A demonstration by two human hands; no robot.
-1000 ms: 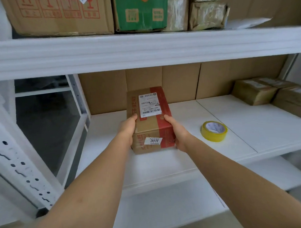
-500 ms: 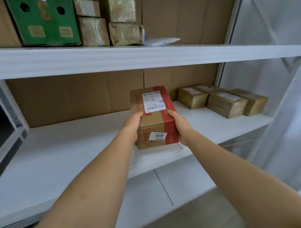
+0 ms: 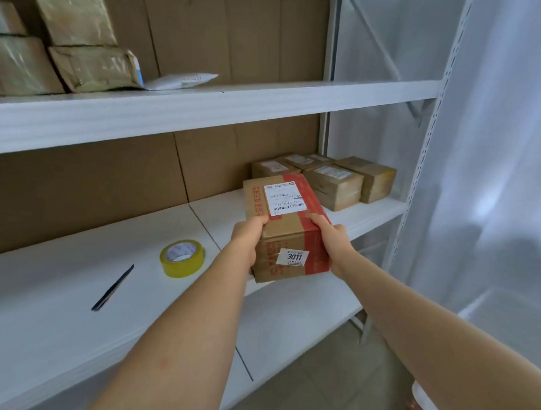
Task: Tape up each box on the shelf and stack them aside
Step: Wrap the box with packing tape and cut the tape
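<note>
The brown cardboard box with the red band and white labels [image 3: 288, 233] is up in the air, just over the front edge of the white middle shelf [image 3: 76, 277]. Two hands hold it. The left hand [image 3: 246, 237] holds the left side, with its thumb on top near the big white label. The right hand [image 3: 331, 240] holds the right side, with its fingers curled onto the red band. So each hand's grip is closed around the box, one on each side.

The box looks stiff. Its sides are flat and do not bend in where the hands squeeze. It looks light too, I think, because it is small and the arms reach far out with it. The red band and the labels look smooth, so fingers may slip there. The plain brown card is a safer place to hold. Holding both short sides, like now, seems the best way, and a hand under the bottom would help if it feels heavy.

The group of small brown taped boxes [image 3: 331, 184] sits at the far right end of the same shelf, near the held box. The roll of yellow tape [image 3: 183, 258] rests on the shelf to the left, and a thin black pen [image 3: 113, 288] lies further left.
</note>
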